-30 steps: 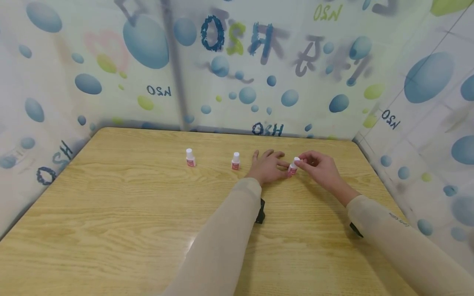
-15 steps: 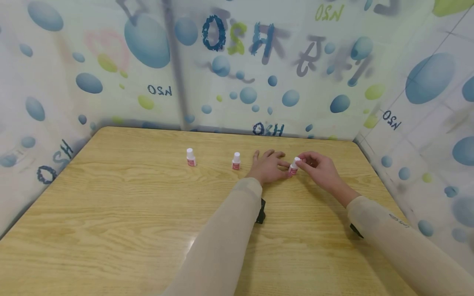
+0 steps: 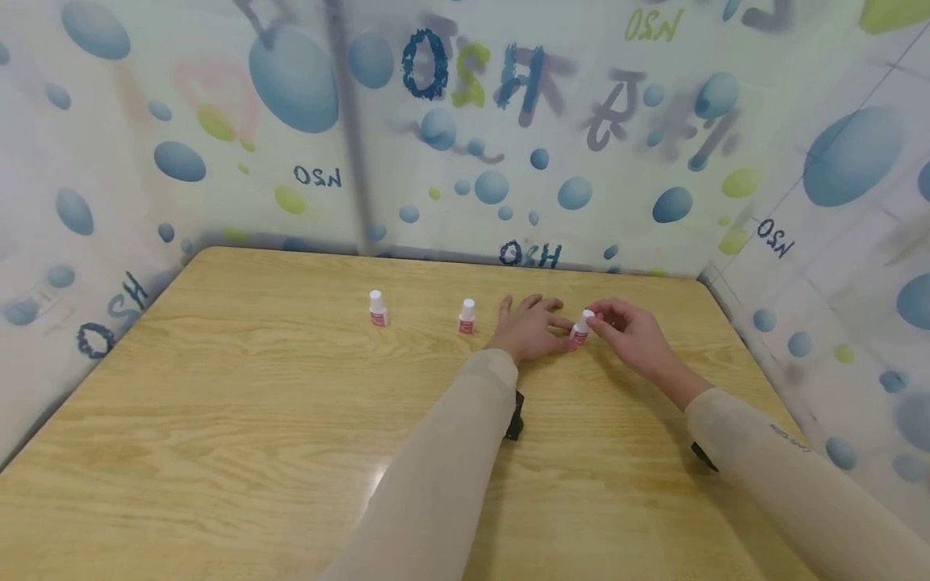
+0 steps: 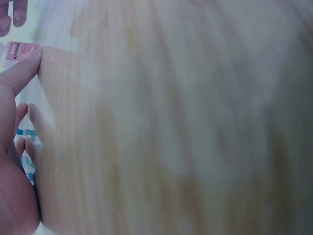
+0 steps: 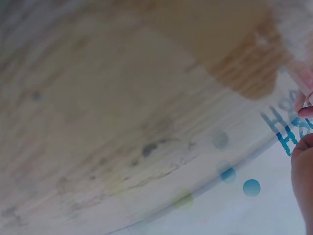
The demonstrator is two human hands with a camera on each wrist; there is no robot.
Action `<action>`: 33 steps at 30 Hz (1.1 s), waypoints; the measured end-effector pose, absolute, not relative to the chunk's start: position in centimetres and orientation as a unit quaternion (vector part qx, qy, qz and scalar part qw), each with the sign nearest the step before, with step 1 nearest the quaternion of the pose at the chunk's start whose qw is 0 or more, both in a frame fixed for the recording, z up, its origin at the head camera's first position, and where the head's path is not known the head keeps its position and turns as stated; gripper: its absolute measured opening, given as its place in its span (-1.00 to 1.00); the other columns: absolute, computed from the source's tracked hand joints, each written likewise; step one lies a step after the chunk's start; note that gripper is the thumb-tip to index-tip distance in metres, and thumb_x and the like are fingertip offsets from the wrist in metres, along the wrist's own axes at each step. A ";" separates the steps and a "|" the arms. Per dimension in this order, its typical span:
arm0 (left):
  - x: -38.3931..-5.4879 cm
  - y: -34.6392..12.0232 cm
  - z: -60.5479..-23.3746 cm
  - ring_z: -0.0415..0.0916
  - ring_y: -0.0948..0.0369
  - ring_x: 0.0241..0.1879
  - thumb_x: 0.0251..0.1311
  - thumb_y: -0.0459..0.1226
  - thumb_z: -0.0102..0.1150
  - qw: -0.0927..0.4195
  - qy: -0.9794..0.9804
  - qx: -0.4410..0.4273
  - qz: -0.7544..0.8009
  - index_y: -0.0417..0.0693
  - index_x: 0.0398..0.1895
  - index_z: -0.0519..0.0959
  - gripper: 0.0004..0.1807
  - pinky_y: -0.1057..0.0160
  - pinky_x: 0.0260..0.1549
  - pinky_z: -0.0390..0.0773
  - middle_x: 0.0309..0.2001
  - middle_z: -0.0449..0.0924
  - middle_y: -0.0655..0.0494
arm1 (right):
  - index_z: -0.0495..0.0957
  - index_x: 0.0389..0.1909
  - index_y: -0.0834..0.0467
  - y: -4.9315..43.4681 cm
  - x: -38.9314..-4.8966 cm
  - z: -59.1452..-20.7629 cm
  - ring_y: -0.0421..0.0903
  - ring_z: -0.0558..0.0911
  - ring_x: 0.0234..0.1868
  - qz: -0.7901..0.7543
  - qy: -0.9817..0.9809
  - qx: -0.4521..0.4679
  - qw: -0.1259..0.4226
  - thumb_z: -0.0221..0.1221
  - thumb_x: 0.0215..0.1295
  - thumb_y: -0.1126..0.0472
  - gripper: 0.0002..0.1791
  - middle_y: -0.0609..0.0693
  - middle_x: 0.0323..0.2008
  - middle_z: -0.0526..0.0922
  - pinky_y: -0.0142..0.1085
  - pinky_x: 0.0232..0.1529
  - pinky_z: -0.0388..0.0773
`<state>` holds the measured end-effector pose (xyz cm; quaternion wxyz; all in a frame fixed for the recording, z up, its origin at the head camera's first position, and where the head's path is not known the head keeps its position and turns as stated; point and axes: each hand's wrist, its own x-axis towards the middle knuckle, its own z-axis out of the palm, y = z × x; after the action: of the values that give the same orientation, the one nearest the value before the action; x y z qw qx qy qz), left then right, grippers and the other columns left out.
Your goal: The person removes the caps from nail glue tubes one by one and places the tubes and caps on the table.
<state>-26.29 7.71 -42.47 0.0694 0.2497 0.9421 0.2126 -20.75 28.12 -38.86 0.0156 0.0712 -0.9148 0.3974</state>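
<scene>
A small white bottle (image 3: 579, 334) with a red-pink label and white cap stands slightly tilted on the table, between both hands. My left hand (image 3: 533, 332) rests on the tabletop with fingers spread. Its thumb and index finger hold the bottle low down; the left wrist view shows the thumb (image 4: 24, 68) against the label. Thumb and fingertips of my right hand (image 3: 635, 335) pinch the cap from the right. Two similar bottles stand upright to the left: a nearer one (image 3: 467, 316) and a farther one (image 3: 378, 308). In the right wrist view, my right hand (image 5: 304, 169) is mostly cut off.
The wood-grain table (image 3: 240, 403) reaches back to a wall covering (image 3: 625, 234) printed with blue and green bubbles and lettering. Dark devices sit under both wrists, the left one (image 3: 515, 415) showing beside the sleeve. Both wrist views are largely blurred tabletop.
The whole head view has shifted slightly, moving the scene a little to the right. Both hands keep the same hold on the bottle; the other bottles stay in place.
</scene>
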 end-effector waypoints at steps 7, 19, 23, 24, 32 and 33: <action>-26.2 7.8 -42.4 -0.06 0.09 0.74 0.41 0.31 0.17 0.071 0.942 0.252 0.210 0.63 0.34 0.61 -0.52 -0.35 0.67 -0.33 0.65 0.24 0.36 | 0.60 0.19 0.17 28.3 -20.7 -38.8 0.02 0.58 -0.01 0.402 -0.914 0.053 0.016 0.24 0.51 -0.22 -0.44 0.13 0.03 0.66 -0.54 -0.13 0.55; -26.3 7.8 -42.4 -0.07 0.09 0.74 0.40 0.28 0.20 0.077 0.941 0.246 0.218 0.61 0.33 0.62 -0.53 -0.35 0.67 -0.35 0.65 0.24 0.36 | 0.59 0.21 0.17 28.0 -20.7 -38.9 0.03 0.55 -0.05 0.404 -0.912 0.067 0.012 0.19 0.61 -0.04 -0.59 0.14 -0.01 0.61 -0.49 -0.20 0.57; -26.3 7.8 -42.4 -0.07 0.09 0.74 0.40 0.29 0.20 0.077 0.942 0.245 0.216 0.61 0.33 0.62 -0.53 -0.35 0.67 -0.34 0.65 0.24 0.37 | 0.58 0.25 0.18 28.0 -20.7 -38.8 0.04 0.55 -0.03 0.404 -0.912 0.073 0.008 0.19 0.61 -0.03 -0.57 0.15 0.00 0.59 -0.50 -0.19 0.57; -26.4 7.8 -42.4 -0.07 0.09 0.74 0.40 0.29 0.20 0.076 0.942 0.244 0.215 0.62 0.33 0.62 -0.53 -0.35 0.67 -0.34 0.65 0.24 0.38 | 0.59 0.26 0.18 27.9 -20.7 -38.8 0.04 0.55 -0.04 0.403 -0.912 0.071 0.009 0.19 0.60 -0.05 -0.55 0.14 -0.01 0.59 -0.49 -0.20 0.56; -26.5 7.6 -42.5 -0.06 0.08 0.74 0.40 0.31 0.18 0.071 0.942 0.251 0.210 0.66 0.33 0.61 -0.53 -0.37 0.66 -0.31 0.65 0.24 0.37 | 0.62 0.19 0.15 27.8 -20.6 -38.7 0.00 0.54 -0.08 0.403 -0.913 0.055 0.019 0.26 0.53 -0.15 -0.51 0.06 -0.09 0.56 -0.47 -0.24 0.54; -26.5 7.6 -42.5 -0.06 0.08 0.74 0.40 0.31 0.18 0.071 0.942 0.252 0.210 0.66 0.33 0.62 -0.53 -0.37 0.66 -0.31 0.65 0.24 0.37 | 0.62 0.19 0.15 27.8 -20.6 -38.7 0.01 0.54 -0.08 0.403 -0.913 0.055 0.018 0.26 0.53 -0.14 -0.52 0.07 -0.08 0.57 -0.48 -0.24 0.54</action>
<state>-26.48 7.64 -42.53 0.0708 0.2515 0.9421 0.2103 -20.61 27.81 -38.68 0.0179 0.0551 -0.9133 0.4031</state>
